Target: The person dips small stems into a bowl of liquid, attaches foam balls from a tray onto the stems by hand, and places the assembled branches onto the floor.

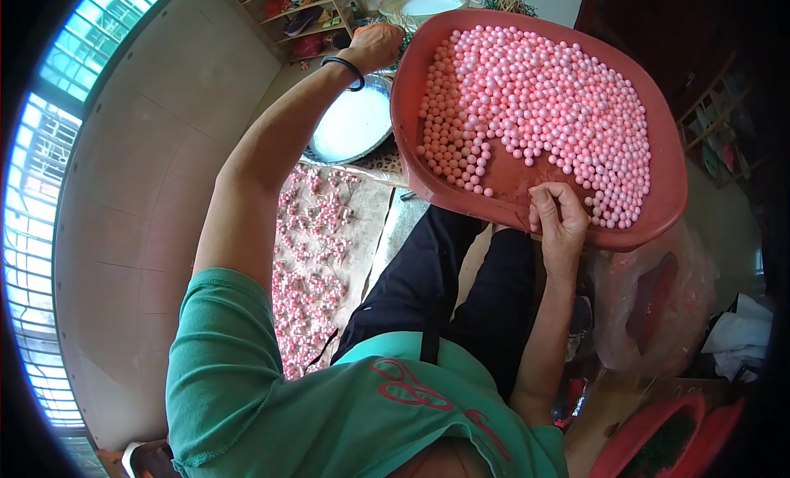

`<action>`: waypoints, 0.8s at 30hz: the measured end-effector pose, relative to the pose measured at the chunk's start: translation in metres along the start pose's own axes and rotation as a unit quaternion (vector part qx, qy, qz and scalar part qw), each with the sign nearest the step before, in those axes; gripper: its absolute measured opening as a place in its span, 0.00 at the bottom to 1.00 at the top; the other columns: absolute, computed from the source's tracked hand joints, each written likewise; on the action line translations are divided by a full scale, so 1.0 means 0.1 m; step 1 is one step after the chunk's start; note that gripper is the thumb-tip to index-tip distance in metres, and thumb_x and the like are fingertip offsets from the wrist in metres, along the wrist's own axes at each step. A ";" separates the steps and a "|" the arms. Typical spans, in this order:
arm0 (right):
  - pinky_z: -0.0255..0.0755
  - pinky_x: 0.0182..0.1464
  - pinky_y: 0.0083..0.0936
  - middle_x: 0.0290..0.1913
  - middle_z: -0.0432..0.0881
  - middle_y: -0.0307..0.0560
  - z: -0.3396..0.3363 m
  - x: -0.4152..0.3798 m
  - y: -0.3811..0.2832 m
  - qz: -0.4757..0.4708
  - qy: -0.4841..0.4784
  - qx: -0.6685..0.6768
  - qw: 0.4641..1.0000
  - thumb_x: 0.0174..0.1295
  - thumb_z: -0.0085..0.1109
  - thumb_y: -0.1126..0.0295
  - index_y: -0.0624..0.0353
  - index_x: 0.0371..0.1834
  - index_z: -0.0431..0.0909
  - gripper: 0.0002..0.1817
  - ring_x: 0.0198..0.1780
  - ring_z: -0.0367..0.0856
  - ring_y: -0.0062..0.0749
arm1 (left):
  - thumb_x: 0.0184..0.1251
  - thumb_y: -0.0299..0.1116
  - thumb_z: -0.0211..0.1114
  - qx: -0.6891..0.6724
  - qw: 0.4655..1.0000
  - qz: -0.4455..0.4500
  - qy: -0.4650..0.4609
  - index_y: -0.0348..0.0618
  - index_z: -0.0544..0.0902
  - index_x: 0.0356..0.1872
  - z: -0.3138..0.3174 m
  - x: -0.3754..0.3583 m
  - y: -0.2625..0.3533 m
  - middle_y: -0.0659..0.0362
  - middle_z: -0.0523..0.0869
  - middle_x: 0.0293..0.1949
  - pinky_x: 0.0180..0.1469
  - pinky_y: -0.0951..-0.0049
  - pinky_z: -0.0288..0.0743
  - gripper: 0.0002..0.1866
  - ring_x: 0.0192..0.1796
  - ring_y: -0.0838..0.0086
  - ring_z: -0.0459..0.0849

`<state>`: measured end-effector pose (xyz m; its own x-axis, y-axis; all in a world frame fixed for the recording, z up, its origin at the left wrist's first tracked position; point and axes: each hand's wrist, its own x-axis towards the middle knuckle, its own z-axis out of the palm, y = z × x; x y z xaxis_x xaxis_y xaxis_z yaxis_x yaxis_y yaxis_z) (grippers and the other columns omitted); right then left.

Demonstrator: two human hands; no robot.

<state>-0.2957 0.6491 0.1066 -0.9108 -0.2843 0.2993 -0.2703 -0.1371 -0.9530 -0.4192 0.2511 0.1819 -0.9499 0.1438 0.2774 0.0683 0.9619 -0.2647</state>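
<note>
A red plastic basin (671,181) rests tilted over my lap, holding many pink pearl-like beads (543,91). My right hand (561,214) is over its near rim. Thumb and forefinger are pinched together near a bare patch of the basin's floor; whatever they hold is too small to make out. My left hand (377,46) is stretched out past the basin's left side, its fingers curled and mostly hidden. Dark green stems and a bit of orange show beside it. Below that hand is a round pan (350,125) with a bright white content.
Clusters of pink beads on thin stems (313,264) cover a pale sheet at the left. A shelf (296,21) stands at the back, near another bowl with white content (428,4). At the right are a clear plastic bag (650,305) and a red tub (650,433).
</note>
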 end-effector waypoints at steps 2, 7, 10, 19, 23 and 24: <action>0.61 0.24 0.12 0.23 0.72 0.32 0.00 0.00 -0.02 0.003 0.000 -0.001 1.000 0.70 0.57 0.70 0.62 0.36 0.77 0.07 0.22 0.67 0.11 | 0.56 0.26 0.53 -0.020 1.000 -0.019 -0.016 0.39 0.80 0.32 0.01 0.04 -0.03 0.47 0.84 0.31 0.42 0.58 0.79 0.08 0.38 0.53 0.84; 0.61 0.24 0.12 0.22 0.72 0.32 0.01 0.00 -0.01 0.004 0.002 0.005 1.000 0.70 0.57 0.70 0.62 0.35 0.77 0.07 0.23 0.67 0.11 | 0.54 0.25 0.54 -0.098 0.994 -0.040 -0.033 0.39 0.81 0.33 0.01 0.04 -0.09 0.47 0.84 0.32 0.44 0.56 0.78 0.08 0.40 0.52 0.84; 0.61 0.24 0.12 0.22 0.72 0.32 0.01 0.00 -0.02 0.004 0.002 0.004 1.000 0.70 0.57 0.70 0.62 0.35 0.77 0.07 0.23 0.67 0.11 | 0.53 0.25 0.55 -0.122 0.992 -0.038 -0.013 0.39 0.82 0.32 0.01 0.01 -0.11 0.46 0.84 0.32 0.45 0.56 0.77 0.08 0.41 0.51 0.84; 0.61 0.24 0.12 0.22 0.71 0.32 0.00 0.00 -0.01 0.005 -0.003 0.016 1.000 0.70 0.57 0.71 0.62 0.35 0.76 0.07 0.23 0.66 0.11 | 0.55 0.28 0.56 -0.090 0.990 -0.099 0.040 0.32 0.79 0.30 0.21 -0.07 -0.07 0.40 0.82 0.34 0.42 0.56 0.77 0.08 0.40 0.50 0.83; 0.61 0.24 0.12 0.22 0.71 0.32 0.00 0.00 0.00 0.002 -0.003 0.010 1.000 0.70 0.57 0.71 0.62 0.35 0.77 0.07 0.22 0.66 0.11 | 0.52 0.22 0.58 -0.042 0.994 -0.104 -0.004 0.24 0.81 0.32 0.01 -0.09 0.11 0.39 0.85 0.33 0.39 0.60 0.81 0.10 0.38 0.53 0.87; 0.61 0.24 0.12 0.22 0.71 0.32 0.00 0.00 0.00 0.001 -0.004 0.010 1.000 0.70 0.57 0.71 0.62 0.35 0.77 0.07 0.22 0.66 0.11 | 0.52 0.23 0.58 -0.044 0.993 -0.109 -0.023 0.25 0.81 0.31 -0.04 -0.09 0.14 0.39 0.85 0.34 0.40 0.60 0.81 0.09 0.38 0.53 0.87</action>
<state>-0.2955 0.6493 0.1069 -0.9092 -0.2915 0.2974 -0.2621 -0.1544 -0.9526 -0.4081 0.2643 0.1794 -0.9581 -0.0781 0.2757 -0.1153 0.9859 -0.1212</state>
